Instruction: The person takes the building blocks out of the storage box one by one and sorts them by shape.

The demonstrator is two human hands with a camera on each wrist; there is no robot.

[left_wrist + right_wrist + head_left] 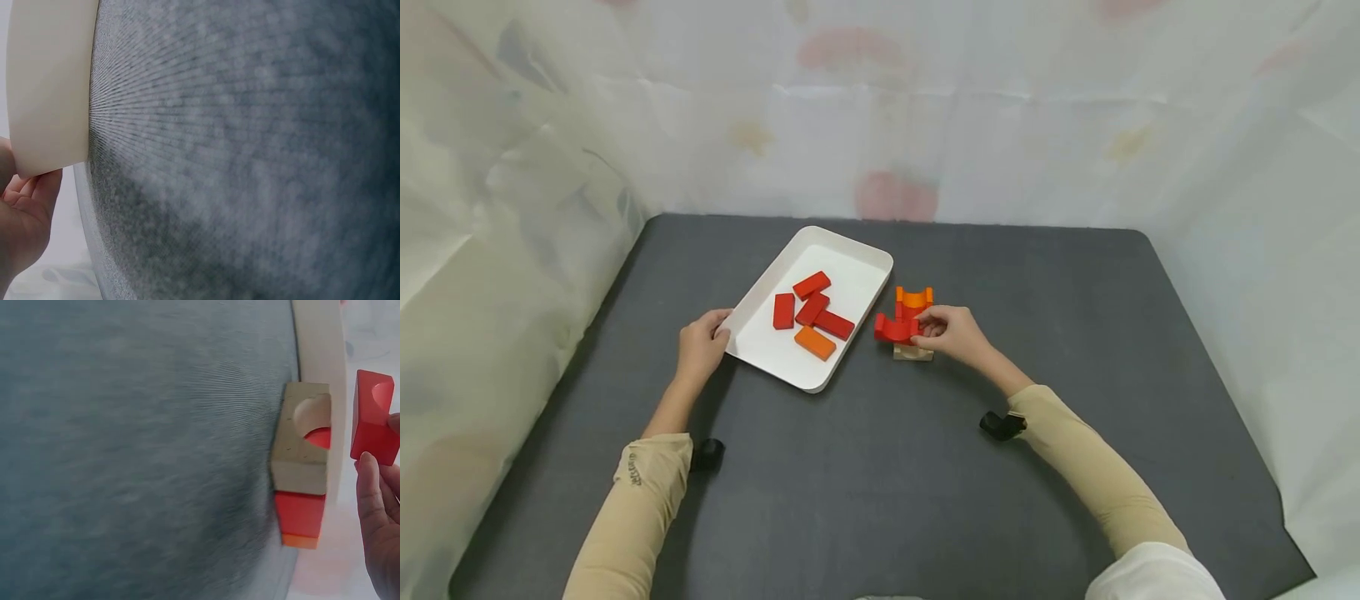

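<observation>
Two hands were at work on the dark grey table point(925, 500) as I watched from my remote seat. The fingers of the right hand point(952, 331) were curled around a red arch block point(895, 329), pinching it at its right end, and held it over a small row of blocks: a plain wooden notched block point(913, 352) nearest me, a red one behind it and an orange notched block point(914, 297) at the far end. In the right wrist view the red arch block point(372, 419) sat clear of the wooden block point(304, 440), with a gap between them.

The left hand point(702, 343) gripped the near left corner of the white tray point(752, 329), thumb on the rim and fingers underneath; the left wrist view showed the fingers point(44, 187) curled under the tray's edge point(50, 94).

Inside the tray lay four red flat blocks point(812, 307) and one orange flat block point(815, 342), clustered toward its middle, away from the walls. The tray's right edge was just beside the row of blocks. Open table stretched to my right and in front of both forearms; pale sheeting closed in the table's far and side edges.
</observation>
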